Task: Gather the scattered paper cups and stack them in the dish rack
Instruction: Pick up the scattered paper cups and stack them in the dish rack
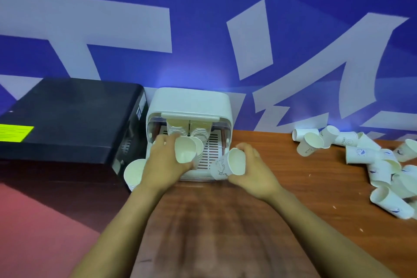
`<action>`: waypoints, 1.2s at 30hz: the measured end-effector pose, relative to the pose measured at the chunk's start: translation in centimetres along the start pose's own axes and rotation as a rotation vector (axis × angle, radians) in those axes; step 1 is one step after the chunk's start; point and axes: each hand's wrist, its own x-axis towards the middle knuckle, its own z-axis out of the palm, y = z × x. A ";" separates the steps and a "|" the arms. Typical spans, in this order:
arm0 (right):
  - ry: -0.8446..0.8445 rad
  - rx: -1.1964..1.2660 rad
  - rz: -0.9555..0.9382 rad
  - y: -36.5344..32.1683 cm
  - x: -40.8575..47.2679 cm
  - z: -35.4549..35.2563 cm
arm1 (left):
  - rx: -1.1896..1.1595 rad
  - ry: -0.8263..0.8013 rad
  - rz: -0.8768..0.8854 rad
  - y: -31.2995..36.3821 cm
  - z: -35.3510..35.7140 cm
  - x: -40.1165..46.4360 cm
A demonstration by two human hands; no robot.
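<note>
Desk [282, 187], brown wood-grain, against blue wall banner [203, 18] w/ large pale characters, not legible as words.

Dish rack [188, 106]: white, rounded top, front open, slatted floor; stands at desk's back-left edge. 2 nested cup stacks [188, 131] lie inside, mouths facing out.

Left hand [165, 160]: at rack opening, fingers curled round short nested stack [186, 150], mouth toward camera.

Right hand [250, 169]: just right of rack front, grasping single cup [230, 165] on its side; black line drawing + writing on wall, too blurred to read.

Loose cup [133, 172]: off desk's left edge, beside rack's front-left corner, partly behind left forearm.

Scattered cups [372, 158]: pile along desk's right edge, mostly tipped; blue marks, print resembling "HELLO", uncertain.

Black box [67, 117]: left of rack, yellow label [15, 133], text illegible.
</note>
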 end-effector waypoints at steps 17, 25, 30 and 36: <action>0.143 -0.035 -0.123 -7.0 6.7 4.8 | 0.126 0.086 -0.080 -4.2 -1.6 5.0; 0.077 -0.141 -0.125 -6.5 8.2 7.0 | 0.196 -0.024 -0.135 -5.9 0.1 5.9; -0.037 -0.157 -0.065 -5.2 9.2 8.4 | 0.277 -0.114 -0.138 -6.7 1.1 6.6; -0.128 -0.074 0.006 -4.1 9.5 9.6 | 0.336 -0.195 -0.159 -7.5 1.7 7.3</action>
